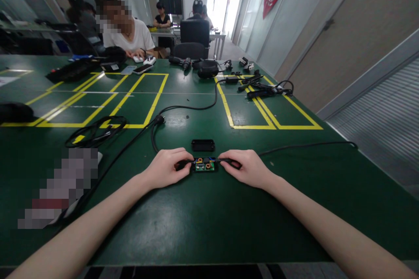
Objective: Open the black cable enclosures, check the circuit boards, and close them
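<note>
A small circuit board (204, 165) with copper coils and blue and yellow wires sits in a black plastic case half on the green table. My left hand (172, 166) is closed on the black power cable at the case's left end. At the opposite end, my right hand (244, 166) pinches the other black cable (304, 145), which runs off to the right. Just beyond the board lies the black case cover (203, 145), apart from both hands.
A coiled black cable (94, 133) and a power plug (159, 119) lie on the left. Farther back are a power drill (185, 63), a black pouch (207, 69) and tangled adapters (262, 89). A person in white (127, 37) sits across the table (183, 226).
</note>
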A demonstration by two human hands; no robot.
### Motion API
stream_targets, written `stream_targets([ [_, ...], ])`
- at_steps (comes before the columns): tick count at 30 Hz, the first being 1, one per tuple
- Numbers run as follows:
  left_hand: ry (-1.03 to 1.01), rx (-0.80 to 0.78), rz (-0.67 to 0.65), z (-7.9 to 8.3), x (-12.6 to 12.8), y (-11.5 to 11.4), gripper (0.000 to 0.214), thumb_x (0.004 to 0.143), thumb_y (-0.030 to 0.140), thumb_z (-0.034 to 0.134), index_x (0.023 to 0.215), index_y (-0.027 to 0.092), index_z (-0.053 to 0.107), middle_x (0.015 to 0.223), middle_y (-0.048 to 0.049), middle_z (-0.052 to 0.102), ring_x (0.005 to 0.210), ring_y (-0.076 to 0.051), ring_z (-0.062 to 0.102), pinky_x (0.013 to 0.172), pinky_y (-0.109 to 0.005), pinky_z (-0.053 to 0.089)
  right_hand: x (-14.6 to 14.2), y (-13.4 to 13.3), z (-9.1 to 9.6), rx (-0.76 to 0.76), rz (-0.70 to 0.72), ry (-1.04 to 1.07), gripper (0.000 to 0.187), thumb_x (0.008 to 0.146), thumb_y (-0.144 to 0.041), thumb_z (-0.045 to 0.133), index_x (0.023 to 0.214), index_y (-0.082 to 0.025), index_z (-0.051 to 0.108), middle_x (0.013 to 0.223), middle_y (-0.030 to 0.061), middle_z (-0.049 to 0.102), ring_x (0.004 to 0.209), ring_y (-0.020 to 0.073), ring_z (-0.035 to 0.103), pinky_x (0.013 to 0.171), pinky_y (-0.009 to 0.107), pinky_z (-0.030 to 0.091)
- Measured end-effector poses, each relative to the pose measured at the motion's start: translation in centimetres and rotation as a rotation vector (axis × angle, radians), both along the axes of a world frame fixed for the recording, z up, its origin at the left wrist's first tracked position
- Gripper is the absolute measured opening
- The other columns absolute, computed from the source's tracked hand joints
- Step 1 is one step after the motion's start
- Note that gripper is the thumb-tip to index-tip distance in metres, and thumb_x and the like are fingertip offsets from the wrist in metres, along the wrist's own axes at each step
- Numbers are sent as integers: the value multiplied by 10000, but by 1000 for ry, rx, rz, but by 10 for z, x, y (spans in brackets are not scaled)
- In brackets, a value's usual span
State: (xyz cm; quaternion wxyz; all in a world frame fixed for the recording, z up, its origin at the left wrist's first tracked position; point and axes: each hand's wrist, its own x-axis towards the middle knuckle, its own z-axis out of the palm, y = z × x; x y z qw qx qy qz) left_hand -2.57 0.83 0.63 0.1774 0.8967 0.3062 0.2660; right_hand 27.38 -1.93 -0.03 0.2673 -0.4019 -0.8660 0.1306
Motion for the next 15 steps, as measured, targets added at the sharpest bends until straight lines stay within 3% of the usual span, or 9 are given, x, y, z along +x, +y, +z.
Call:
stream_targets([
  [4,-25,54,12,-3,1,1,184,994,233,563,1023,181,738,889,-55,735,795,-168,688,714,-268,555,0,1,1,18,34,-11,260,1037,-226,533,1204,-211,732,992,65,762,748,162,707,657,262,543],
  [11,-6,45,-14,-3,1,0,208,1035,232,542,1057,187,744,914,-67,740,840,-185,684,744,-294,559,0,3,-3,-7,94,39,263,1059,-210,507,1186,-206,738,1013,74,738,813,168,720,708,271,588],
  [15,76,138,-15,1,3,-1,196,1028,193,543,945,190,721,913,-57,738,880,-202,665,778,-333,503,1,4,-4,-18,104,53,264,1060,-211,521,1198,-215,747,1036,81,745,879,188,725,775,310,605],
])
